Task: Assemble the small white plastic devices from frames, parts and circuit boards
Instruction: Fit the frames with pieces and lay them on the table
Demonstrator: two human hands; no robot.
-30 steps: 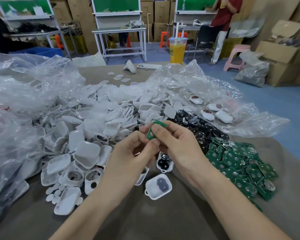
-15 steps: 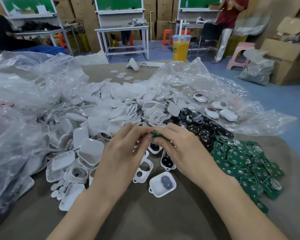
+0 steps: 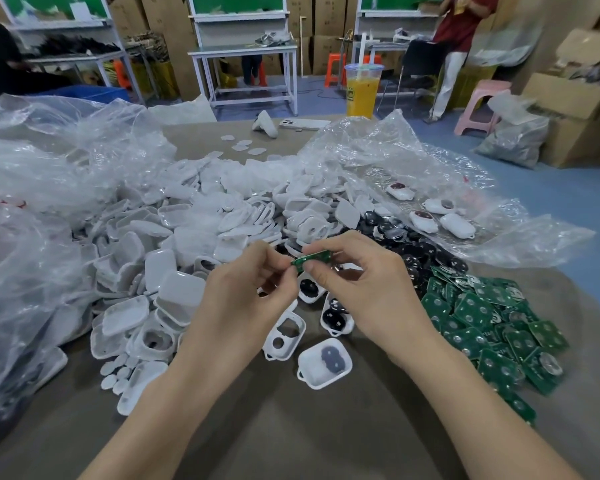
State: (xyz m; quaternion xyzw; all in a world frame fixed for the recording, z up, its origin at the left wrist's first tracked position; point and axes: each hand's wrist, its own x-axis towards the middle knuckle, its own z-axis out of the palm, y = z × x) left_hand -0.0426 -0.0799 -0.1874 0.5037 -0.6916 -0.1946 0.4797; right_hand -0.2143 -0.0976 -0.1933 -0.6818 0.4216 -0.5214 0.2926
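Now the step in hand seems to be readying one circuit board [image 3: 311, 260]: the right hand [image 3: 364, 289] pinches it and the left hand [image 3: 243, 299] pinches its left end, above the table [image 3: 291, 427], in the middle. Next, I judge, it must be seated flat in the white shell [image 3: 309, 364] lying just nearer.

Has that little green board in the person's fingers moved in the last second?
Yes: the green board dropped slightly toward the open white shell, turning flatter.
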